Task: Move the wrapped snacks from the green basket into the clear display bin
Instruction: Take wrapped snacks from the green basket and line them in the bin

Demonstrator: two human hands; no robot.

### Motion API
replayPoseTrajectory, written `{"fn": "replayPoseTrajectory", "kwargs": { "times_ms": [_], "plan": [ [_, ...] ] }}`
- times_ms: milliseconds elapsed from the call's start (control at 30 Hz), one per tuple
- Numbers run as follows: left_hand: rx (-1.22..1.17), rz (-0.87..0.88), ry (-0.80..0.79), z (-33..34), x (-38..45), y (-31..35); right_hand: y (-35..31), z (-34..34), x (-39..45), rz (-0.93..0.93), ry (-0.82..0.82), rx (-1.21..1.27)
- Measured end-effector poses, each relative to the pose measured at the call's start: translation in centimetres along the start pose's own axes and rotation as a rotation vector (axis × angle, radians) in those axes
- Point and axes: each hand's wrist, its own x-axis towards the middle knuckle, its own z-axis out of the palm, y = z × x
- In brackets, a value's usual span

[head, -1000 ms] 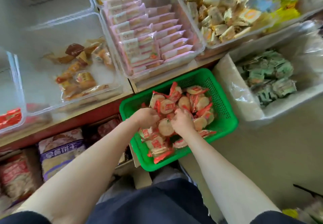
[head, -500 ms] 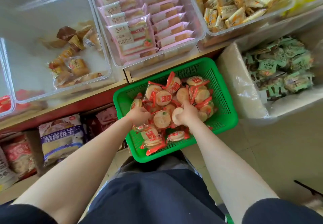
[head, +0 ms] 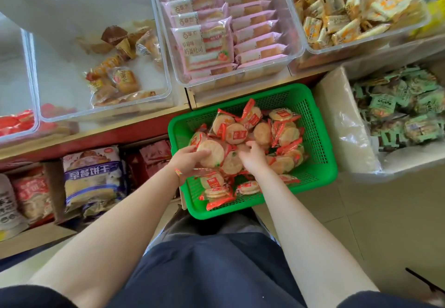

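Observation:
The green basket [head: 320, 139] stands at my knees, holding several round rice-cracker snacks [head: 284, 134] in red-and-clear wrappers. My left hand [head: 186, 159] is closed on a wrapped snack [head: 212, 152] at the basket's left side, lifted slightly above the pile. Beside it, my right hand [head: 252, 156] digs into the middle of the pile, fingers curled around crackers. At the far left a clear display bin [head: 31, 115] shows the same red wrappers [head: 14, 122] at its bottom.
Clear bins line the shelf behind the basket: brown pastries [head: 120, 79], pink cake packs [head: 216, 31], yellow packs [head: 337, 14]. A plastic-lined box of green-wrapped snacks [head: 397, 115] stands on the right. Large snack bags [head: 91, 177] fill the lower shelf at left. Tiled floor lies at right.
Both hands have gathered crackers in the basket; my left hand now has a cracker raised off the pile. The camera view has tilted, so the bins sit lower in the frame.

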Motion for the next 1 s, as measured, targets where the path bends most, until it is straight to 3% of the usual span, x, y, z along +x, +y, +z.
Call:
{"fn": "replayPoseTrajectory", "kwargs": {
  "times_ms": [100, 300, 433, 567, 800, 1000],
  "plan": [
    [-0.044, -0.031, 0.009, -1.0, -0.5, -0.3, 0.9, 2.4, 0.5, 0.083, -0.039, -0.160],
    [0.016, 0.040, 0.076, -2.9, -0.9, -1.1, 0.3, 4.5, -0.1, 0.066, 0.006, -0.151],
    [0.045, 0.112, 0.042, -4.2, -1.8, -0.3, -0.8, 2.9, -1.8, -0.104, -0.020, 0.109],
    [-0.057, 0.101, 0.030, -6.3, -3.1, 0.4, -2.9, 2.6, -4.4, -0.238, -0.135, 0.093],
    [-0.404, 0.038, -0.327, -16.6, -6.3, -1.1, -8.0, 8.9, -10.6, -0.240, -0.301, 0.330],
    [-0.434, 0.065, -0.470, -30.2, -9.1, -4.7, -12.0, 22.4, -15.0, -0.214, -0.437, 0.569]
  ]
}}
